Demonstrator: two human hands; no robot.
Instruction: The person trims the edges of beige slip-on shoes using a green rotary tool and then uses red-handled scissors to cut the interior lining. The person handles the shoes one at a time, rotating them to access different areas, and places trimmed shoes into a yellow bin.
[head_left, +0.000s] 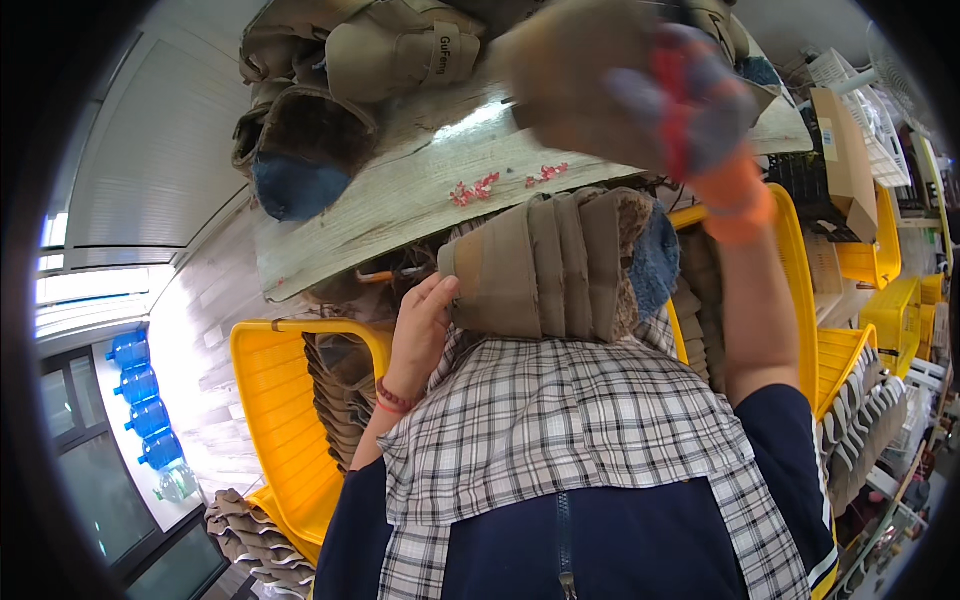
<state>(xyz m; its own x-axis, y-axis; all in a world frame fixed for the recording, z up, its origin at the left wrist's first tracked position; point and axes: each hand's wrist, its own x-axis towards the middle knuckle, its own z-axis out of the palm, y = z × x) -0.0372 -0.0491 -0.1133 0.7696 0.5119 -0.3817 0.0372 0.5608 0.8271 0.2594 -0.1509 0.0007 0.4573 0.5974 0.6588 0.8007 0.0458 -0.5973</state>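
A stack of nested tan shoe uppers [510,275] lies across my lap, with fleecy lining and a blue patch showing at its right end. My left hand [428,312] is closed on the stack's left edge, thumb on top. Over the table, my right hand [695,110], in a grey glove with an orange cuff and a red band, grips a brown shoe upper [575,85]. Both are smeared by motion, so the fingers' exact hold is unclear. More tan shoe uppers [400,55] are heaped on the table's far left, one with its furry opening and blue lining toward me.
The worn pale table [400,210] spans ahead, with red scraps [475,188] on it. Yellow crates flank me: a left crate [270,430] holding uppers and a right crate [795,290]. A cardboard box [845,165] stands at right; blue water jugs [148,418] line the left.
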